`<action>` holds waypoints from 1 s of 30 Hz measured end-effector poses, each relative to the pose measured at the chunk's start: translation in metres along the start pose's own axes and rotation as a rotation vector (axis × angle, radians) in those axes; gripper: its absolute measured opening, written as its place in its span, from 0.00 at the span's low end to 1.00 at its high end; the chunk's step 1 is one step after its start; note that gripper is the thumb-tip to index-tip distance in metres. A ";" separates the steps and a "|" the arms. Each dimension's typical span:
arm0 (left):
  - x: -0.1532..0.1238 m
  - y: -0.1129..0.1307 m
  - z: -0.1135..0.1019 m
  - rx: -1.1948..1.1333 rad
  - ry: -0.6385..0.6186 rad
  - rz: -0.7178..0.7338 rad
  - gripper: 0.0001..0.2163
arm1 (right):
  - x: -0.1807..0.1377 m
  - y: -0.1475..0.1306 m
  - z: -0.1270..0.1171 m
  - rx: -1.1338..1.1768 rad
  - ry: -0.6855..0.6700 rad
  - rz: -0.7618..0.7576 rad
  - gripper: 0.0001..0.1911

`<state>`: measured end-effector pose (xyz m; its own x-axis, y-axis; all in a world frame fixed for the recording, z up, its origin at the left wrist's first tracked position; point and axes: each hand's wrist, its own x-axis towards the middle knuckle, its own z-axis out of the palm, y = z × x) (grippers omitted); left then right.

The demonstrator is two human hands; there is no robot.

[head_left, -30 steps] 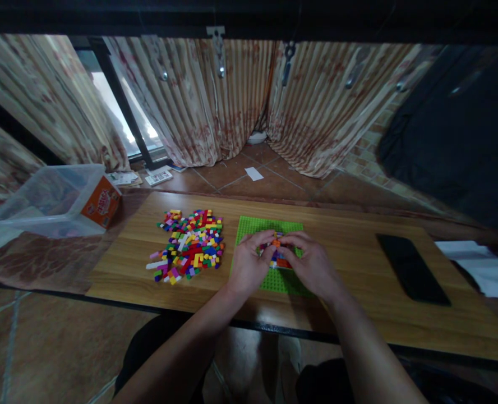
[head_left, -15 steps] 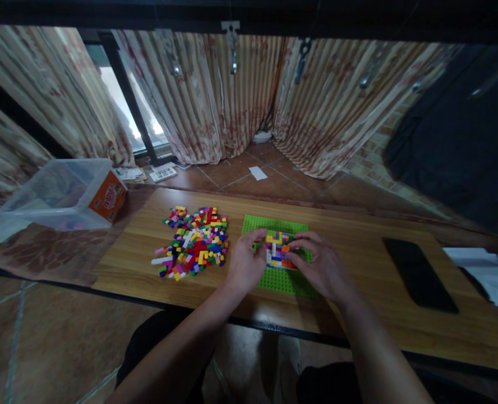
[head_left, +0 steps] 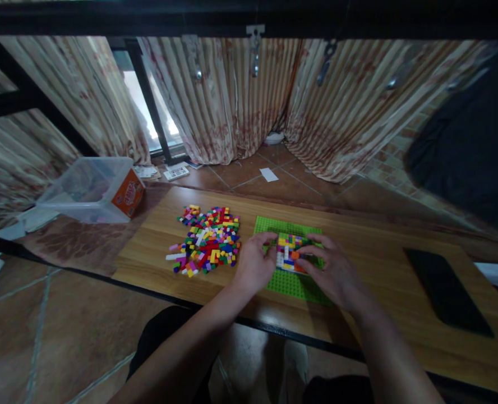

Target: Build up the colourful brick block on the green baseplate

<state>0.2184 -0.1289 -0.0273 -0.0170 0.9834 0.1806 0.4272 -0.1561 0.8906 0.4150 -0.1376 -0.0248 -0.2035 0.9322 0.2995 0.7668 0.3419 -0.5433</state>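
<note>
On the green studded baseplate, fingers of your right hand pinch a small orange brick at the multicoloured brick build; your left hand touches its left edge, grip unclear.

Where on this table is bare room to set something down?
The table is bare between the green baseplate and the black phone. Crowded: the brick pile and the baseplate, under the left hand and right hand.

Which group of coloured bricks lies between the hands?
The small assembled cluster on the green baseplate; the larger loose pile lies left of the left hand.
</note>
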 end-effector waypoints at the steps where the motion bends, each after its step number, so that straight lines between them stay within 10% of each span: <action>1: 0.003 -0.001 -0.007 0.035 0.008 0.019 0.14 | 0.000 0.001 0.000 -0.004 -0.015 0.000 0.08; 12: 0.027 -0.044 -0.114 0.267 -0.231 0.081 0.15 | -0.005 0.007 -0.001 -0.028 -0.021 -0.010 0.11; 30: 0.015 -0.034 -0.111 0.716 -0.375 0.163 0.18 | -0.002 0.009 0.001 -0.053 -0.020 -0.048 0.16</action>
<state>0.1034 -0.1194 -0.0086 0.3436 0.9389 0.0201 0.8733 -0.3274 0.3607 0.4216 -0.1362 -0.0316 -0.2523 0.9171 0.3085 0.7868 0.3801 -0.4862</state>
